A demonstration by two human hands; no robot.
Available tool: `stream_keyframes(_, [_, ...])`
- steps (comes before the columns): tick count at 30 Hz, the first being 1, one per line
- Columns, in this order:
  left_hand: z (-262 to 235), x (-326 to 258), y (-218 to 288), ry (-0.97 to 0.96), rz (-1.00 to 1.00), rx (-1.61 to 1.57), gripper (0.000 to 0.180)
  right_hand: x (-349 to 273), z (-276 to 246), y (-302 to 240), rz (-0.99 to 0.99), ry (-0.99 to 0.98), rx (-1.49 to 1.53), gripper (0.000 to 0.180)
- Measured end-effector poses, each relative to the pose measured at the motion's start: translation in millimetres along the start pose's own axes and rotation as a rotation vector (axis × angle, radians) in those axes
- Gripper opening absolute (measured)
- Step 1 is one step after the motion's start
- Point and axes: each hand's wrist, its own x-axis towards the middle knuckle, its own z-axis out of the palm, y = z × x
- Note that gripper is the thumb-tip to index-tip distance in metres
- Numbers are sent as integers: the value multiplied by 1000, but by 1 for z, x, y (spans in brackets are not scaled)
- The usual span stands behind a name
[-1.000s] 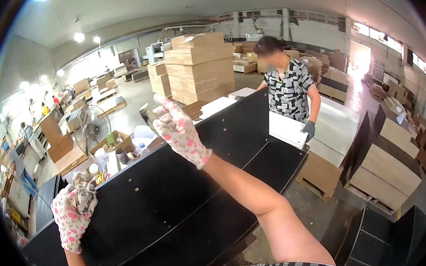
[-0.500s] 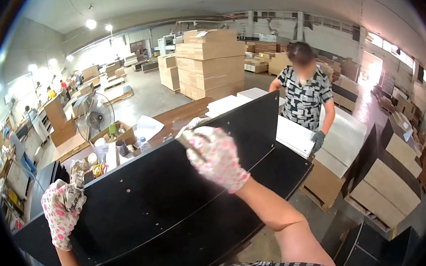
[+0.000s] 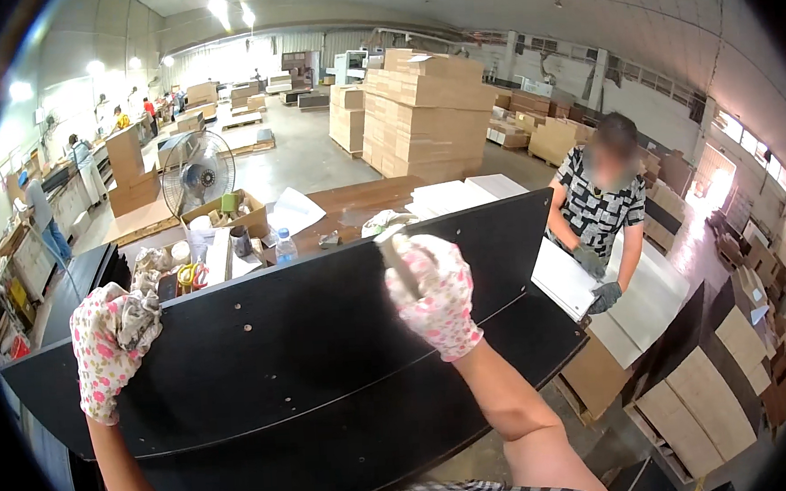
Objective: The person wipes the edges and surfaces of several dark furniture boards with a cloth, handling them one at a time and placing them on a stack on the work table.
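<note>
Black panel (image 3: 326, 322), long, standing on edge before the person. Wire-caged fan (image 3: 198, 172), beyond it. Right hand (image 3: 438, 292), floral glove: grip closed around narrow flat tool (image 3: 402, 267), near panel's upper edge. Left hand (image 3: 103, 353), matching glove: grip closed on crumpled grey cloth (image 3: 138, 320), at panel's upper left.
</note>
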Motion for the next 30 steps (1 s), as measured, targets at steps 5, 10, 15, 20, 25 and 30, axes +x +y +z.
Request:
stream_keyframes(5, [-9,0,1,56,2,20,26,5,-13,32,121,-14,-130,38])
stream_keyframes(10, [0,8,15,32,-23,-32,28,0,-74,162,236,15,-288,31])
stream_keyframes(15, [-6,3,14,-10,-78,-21,30,-19,-101,301,449,103,-171,30])
stream_keyframes(20, [-5,-3,18,-44,-96,-16,33,-20,-155,395,597,167,-277,35])
stream_keyframes(25, [-27,25,72,-126,-32,-39,37,40,-109,317,482,214,69,54])
stream_keyframes(30, [43,63,169,-169,81,127,50,38,-97,318,552,10,360,66])
